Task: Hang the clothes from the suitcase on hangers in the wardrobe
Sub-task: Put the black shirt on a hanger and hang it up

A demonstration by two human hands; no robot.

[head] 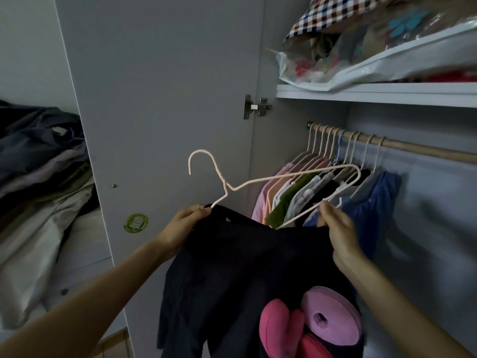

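A home bedroom or dressing area is shown. An open wardrobe door [160, 99] with its hinge [256, 106] is seen beside a wooden rail [413, 147], on which clothes on thin hangers [325, 177] are hung. Bagged bedding [387, 47] is stored on the shelf [374, 93] above, and folded garments [38, 177] are piled at the left.

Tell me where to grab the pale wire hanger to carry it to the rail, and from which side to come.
Grip the hanger at its twisted neck, just below the hook, coming from the left, door side. The hook stands free and points up-left there, while both lower ends are taken: the left hand and right hand pinch them with the black garment.
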